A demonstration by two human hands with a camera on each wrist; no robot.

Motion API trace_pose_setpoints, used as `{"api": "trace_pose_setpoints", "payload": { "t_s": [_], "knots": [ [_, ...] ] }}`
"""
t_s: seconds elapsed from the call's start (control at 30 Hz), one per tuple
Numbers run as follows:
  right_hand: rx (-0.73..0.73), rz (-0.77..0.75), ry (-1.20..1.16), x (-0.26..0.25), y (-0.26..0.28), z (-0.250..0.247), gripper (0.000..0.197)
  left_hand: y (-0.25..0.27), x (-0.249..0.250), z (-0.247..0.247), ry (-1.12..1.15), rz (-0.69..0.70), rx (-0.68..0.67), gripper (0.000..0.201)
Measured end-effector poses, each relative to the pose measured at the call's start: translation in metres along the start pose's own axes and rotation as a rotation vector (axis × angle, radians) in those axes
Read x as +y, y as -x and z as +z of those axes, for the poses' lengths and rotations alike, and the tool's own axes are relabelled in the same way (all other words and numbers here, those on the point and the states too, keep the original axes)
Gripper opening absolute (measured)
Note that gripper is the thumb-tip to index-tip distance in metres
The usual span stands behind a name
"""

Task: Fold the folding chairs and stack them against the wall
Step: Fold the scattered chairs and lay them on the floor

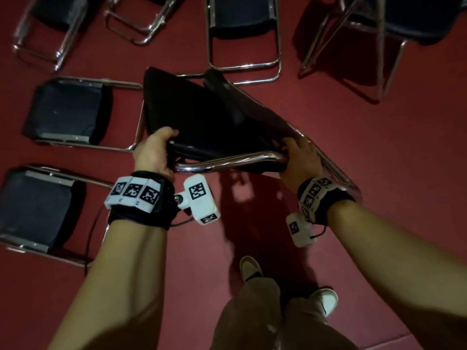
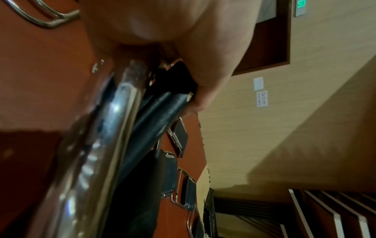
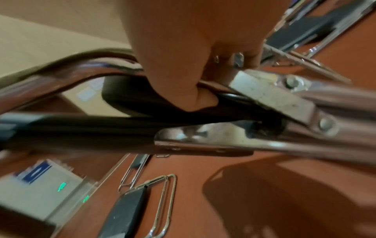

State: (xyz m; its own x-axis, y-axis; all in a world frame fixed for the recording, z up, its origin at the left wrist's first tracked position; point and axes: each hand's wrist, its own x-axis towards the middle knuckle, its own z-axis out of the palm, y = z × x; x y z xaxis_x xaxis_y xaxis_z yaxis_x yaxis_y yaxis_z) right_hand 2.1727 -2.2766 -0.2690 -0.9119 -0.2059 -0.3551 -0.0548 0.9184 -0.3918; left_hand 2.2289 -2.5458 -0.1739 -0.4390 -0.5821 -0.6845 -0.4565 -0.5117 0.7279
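Observation:
A folding chair (image 1: pixel 202 117) with black padding and chrome tubes hangs off the red floor between my hands, nearly folded flat. My left hand (image 1: pixel 154 152) grips the left corner of its black seat, thumb on top. My right hand (image 1: pixel 299 157) grips the chrome tube (image 1: pixel 227 161) at its right bend. In the left wrist view my left hand (image 2: pixel 183 53) holds the black seat edge (image 2: pixel 154 122) beside the chrome tube (image 2: pixel 105 136). In the right wrist view my right hand (image 3: pixel 193 61) curls round the frame by a metal hinge bracket (image 3: pixel 270 95).
Folded chairs lie flat on the red floor at left (image 1: pixel 68 112) and lower left (image 1: pixel 38 210), others along the top (image 1: pixel 242 34). One chair (image 1: pixel 394 29) stands unfolded at the top right. My feet (image 1: pixel 250 269) are below. A beige wall (image 2: pixel 284 128) shows in the left wrist view.

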Motion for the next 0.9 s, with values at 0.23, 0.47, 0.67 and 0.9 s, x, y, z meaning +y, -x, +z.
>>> {"api": "trace_pose_setpoints", "payload": {
  "t_s": [0.23, 0.47, 0.67, 0.9],
  "knots": [
    [-0.140, -0.111, -0.064, -0.012, -0.008, 0.027, 0.088, -0.018, -0.031, -0.044, 0.085, -0.111, 0.063, 0.032],
    [-0.125, -0.267, 0.084, -0.026, -0.022, 0.049, 0.078, -0.022, -0.070, -0.071, 0.212, -0.195, 0.154, 0.016],
    [-0.177, -0.426, 0.226, -0.037, -0.027, 0.070, 0.071, -0.018, -0.120, -0.101, 0.324, -0.275, 0.212, 0.015],
    [-0.244, -0.552, 0.360, -0.040, -0.016, 0.109, 0.065, -0.021, -0.191, -0.141, 0.350, -0.344, 0.298, 0.012]
  ]
}}
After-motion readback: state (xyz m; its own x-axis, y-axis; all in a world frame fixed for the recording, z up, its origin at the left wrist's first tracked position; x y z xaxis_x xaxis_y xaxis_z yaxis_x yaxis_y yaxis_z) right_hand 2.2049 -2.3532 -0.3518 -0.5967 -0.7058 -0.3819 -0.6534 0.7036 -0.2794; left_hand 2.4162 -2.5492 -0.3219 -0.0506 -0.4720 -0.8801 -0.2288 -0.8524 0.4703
